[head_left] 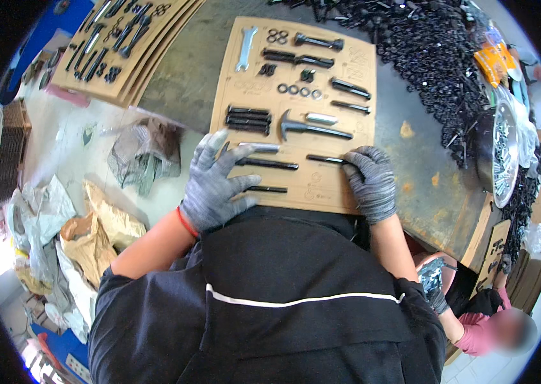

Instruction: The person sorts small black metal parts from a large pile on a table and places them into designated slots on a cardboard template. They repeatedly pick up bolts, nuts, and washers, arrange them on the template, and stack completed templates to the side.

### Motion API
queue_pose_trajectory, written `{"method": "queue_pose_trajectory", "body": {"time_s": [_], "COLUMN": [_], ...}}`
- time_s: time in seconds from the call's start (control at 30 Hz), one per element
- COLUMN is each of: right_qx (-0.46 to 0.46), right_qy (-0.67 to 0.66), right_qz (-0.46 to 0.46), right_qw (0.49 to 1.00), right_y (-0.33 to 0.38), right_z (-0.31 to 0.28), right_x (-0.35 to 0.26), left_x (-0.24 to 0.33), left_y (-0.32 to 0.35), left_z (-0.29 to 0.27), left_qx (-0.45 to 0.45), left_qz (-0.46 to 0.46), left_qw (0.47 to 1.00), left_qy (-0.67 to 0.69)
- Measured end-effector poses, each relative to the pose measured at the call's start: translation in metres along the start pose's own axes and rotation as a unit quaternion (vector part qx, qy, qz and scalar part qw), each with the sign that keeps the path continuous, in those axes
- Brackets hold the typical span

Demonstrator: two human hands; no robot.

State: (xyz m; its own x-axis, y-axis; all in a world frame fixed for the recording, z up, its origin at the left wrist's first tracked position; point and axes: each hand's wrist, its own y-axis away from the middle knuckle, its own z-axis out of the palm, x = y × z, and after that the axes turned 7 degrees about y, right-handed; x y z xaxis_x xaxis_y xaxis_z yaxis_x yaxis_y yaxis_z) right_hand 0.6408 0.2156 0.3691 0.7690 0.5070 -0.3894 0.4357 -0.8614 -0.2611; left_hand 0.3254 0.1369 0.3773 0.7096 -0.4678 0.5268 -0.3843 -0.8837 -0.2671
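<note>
A brown cardboard sheet (309,198) lies in front of me with rows of hardware on it. My right hand (373,184), in a grey glove, pinches the right end of a slim black bolt (325,159) at the sheet's right edge. My left hand (216,185), gloved too, rests with fingers spread over the left edge. Beside its fingers lie a silver tube (261,148), a long black bolt (270,164) and a short black rod (269,189). Farther up are a black hammer-shaped piece (315,128), several stacked black bolts (248,120), washers (299,91) and a wrench (246,50).
Stacked filled cardboard sheets (101,83) stand at the far left. A heap of black hardware (427,70) covers the metal table's (424,211) far right, near a metal bowl (505,153) of silver parts. Bags (97,237) lie on the left floor. A co-worker in pink (478,329) sits lower right.
</note>
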Motion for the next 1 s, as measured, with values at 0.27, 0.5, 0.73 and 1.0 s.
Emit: {"method": "queue_pose_trajectory", "body": {"time_s": [0.27, 0.5, 0.73, 1.0], "right_qx": [0.060, 0.103, 0.122, 0.020], "right_qy": [-0.076, -0.186, -0.163, 0.270], "right_qz": [0.261, 0.297, 0.303, 0.376], "right_qw": [0.960, 0.931, 0.931, 0.886], "right_y": [-0.004, -0.016, -0.070, -0.198], "right_z": [0.026, 0.033, 0.025, 0.003], "right_x": [0.029, 0.001, 0.038, 0.091], "left_x": [-0.051, -0.086, -0.131, -0.118], "left_y": [-0.040, -0.051, -0.050, -0.072], "left_z": [-0.004, 0.019, 0.005, -0.003], "left_qx": [0.145, 0.293, 0.312, 0.321], "left_qz": [-0.242, -0.237, -0.230, -0.184], "left_qw": [0.958, 0.887, 0.892, 0.929], "left_qy": [-0.048, 0.267, 0.232, -0.007]}}
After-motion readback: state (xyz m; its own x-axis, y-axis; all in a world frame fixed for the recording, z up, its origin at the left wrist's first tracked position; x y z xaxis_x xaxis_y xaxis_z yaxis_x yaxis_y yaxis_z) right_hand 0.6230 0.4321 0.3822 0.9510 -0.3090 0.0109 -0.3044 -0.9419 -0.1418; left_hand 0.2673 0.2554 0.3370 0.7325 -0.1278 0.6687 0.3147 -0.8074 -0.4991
